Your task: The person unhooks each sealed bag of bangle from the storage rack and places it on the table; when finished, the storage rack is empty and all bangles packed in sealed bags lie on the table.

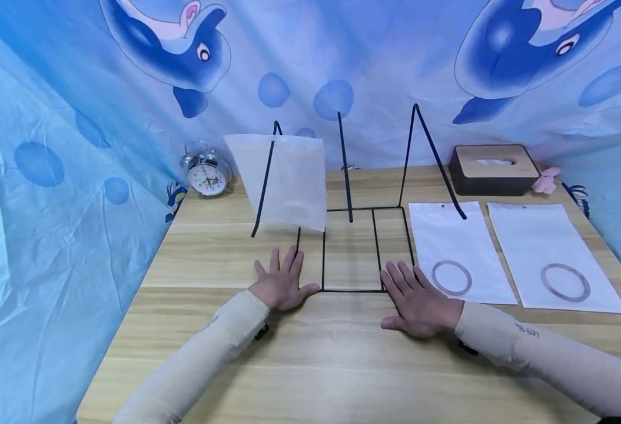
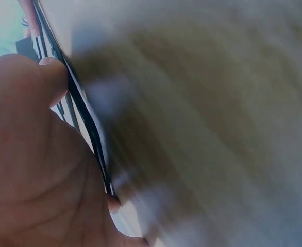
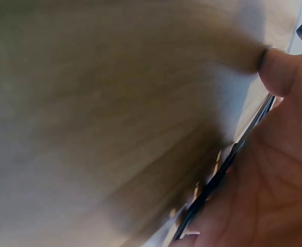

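A black wire rack (image 1: 349,247) with three upright dividers stands in the middle of the wooden table (image 1: 315,353). One translucent white bag (image 1: 284,179) leans in its left slot. My left hand (image 1: 281,282) lies flat on the table at the rack's front left corner, fingers straight. My right hand (image 1: 416,300) lies flat at the front right corner, fingers spread. Two white bags, each with a ring printed on it, lie flat to the right: one bag (image 1: 455,250) beside the rack, the other bag (image 1: 551,256) farther right. Both wrist views show a palm (image 2: 32,170) close to the black wire (image 3: 218,177).
A silver alarm clock (image 1: 208,174) stands at the back left. A dark tissue box with a wooden top (image 1: 492,169) sits at the back right, a small pink toy (image 1: 547,181) next to it. Blue dolphin-print cloth (image 1: 50,176) hangs behind and at both sides.
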Tool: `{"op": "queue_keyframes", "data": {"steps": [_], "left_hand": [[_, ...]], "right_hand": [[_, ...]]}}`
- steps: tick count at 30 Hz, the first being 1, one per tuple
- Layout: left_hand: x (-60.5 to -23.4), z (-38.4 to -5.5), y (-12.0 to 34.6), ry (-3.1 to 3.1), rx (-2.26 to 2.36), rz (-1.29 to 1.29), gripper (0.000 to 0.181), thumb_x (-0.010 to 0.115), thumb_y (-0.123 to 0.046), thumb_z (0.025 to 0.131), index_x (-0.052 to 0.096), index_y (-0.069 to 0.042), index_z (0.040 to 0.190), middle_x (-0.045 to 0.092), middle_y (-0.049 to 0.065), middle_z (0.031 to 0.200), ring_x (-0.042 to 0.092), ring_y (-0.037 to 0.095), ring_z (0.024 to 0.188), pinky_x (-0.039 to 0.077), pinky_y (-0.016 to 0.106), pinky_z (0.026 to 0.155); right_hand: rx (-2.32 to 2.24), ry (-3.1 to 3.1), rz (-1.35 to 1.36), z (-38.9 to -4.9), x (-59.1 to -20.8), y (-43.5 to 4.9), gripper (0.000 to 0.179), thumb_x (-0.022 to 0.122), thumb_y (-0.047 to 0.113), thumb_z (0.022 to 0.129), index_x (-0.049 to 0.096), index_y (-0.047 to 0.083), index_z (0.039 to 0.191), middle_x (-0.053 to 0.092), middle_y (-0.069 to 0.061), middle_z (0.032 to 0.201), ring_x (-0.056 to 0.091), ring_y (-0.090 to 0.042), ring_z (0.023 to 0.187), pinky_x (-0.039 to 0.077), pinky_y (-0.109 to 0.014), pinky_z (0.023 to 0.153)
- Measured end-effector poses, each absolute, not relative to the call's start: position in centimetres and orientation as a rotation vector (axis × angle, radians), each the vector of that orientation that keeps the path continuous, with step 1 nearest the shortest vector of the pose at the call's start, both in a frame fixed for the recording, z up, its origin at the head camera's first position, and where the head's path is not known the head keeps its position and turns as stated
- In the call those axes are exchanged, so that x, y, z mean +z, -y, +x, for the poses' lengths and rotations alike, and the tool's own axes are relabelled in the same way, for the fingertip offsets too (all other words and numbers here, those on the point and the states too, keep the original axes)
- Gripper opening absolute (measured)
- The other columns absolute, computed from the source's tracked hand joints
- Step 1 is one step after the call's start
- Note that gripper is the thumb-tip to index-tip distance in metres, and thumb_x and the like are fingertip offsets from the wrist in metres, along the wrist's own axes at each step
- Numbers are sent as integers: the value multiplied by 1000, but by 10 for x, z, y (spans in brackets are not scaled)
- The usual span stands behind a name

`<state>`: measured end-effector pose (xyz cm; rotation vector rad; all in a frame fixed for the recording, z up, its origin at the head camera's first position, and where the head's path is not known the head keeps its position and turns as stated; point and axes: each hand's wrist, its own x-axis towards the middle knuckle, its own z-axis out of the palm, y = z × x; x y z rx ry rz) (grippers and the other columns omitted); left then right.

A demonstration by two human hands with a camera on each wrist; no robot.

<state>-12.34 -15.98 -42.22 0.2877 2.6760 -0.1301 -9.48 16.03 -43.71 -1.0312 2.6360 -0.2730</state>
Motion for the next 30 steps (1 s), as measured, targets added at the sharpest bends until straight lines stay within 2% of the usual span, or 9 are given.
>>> {"op": "queue_keyframes", "data": {"steps": [4,8,10,12,15,17,22,27,30], "left_hand": [[-424,-122,169,-2741,-25,383,91,37,-71,98,14,-11,163,9,9,168,9,45,149,19,72,109],[-413,-126,186,-2885,198,508,80,54,-54,100,30,-5,158,31,14,161,37,40,141,34,60,108],[-401,-130,197,-2992,333,515,63,59,-43,101,46,-4,149,52,16,145,57,36,123,47,53,97],[-386,-133,207,-3097,478,460,45,58,-33,102,59,-6,137,64,15,129,65,33,105,53,50,84],[-364,-139,222,-3215,753,340,30,57,-24,102,69,-5,122,69,16,113,66,32,92,52,49,79],[-350,-144,230,-3249,962,284,26,58,-21,102,69,-4,118,68,16,116,64,32,100,50,50,88],[-311,-164,232,-3265,1349,228,33,59,-25,103,62,-3,127,63,13,121,59,28,111,46,46,98],[-283,-184,225,-3314,1515,100,46,55,-34,104,51,-3,138,57,12,130,55,23,118,45,37,100],[-274,-192,226,-3307,1614,45,46,54,-36,104,49,-5,138,56,9,128,54,19,115,43,31,95]], "right_hand": [[-291,-2607,-1003,-91,-432,-158,90,53,53,100,20,-10,155,8,-33,161,6,-52,147,9,-66,113],[-286,-2614,-1006,-88,-434,-160,90,51,54,100,21,-10,154,9,-34,161,6,-52,147,10,-67,113],[-278,-2634,-1021,-90,-440,-162,90,50,55,100,20,-10,154,9,-34,161,6,-52,147,9,-66,113],[-276,-2645,-1035,-93,-446,-164,91,48,57,101,19,-10,155,7,-33,161,4,-52,147,8,-66,113],[-271,-2648,-1047,-96,-451,-165,93,45,61,100,17,-8,156,4,-31,162,1,-50,148,6,-65,114],[-258,-2630,-1038,-98,-449,-164,95,44,62,100,15,-8,157,2,-30,163,-1,-49,148,4,-65,114],[-276,-2589,-998,-97,-442,-164,95,45,62,100,14,-9,156,0,-31,162,-4,-50,148,1,-65,114],[-267,-2597,-1000,-95,-444,-163,93,44,60,101,15,-8,156,-1,-31,162,-4,-49,148,1,-65,114],[-264,-2608,-1007,-95,-441,-161,90,48,56,101,17,-9,155,2,-32,162,-1,-50,148,3,-65,114]]}}
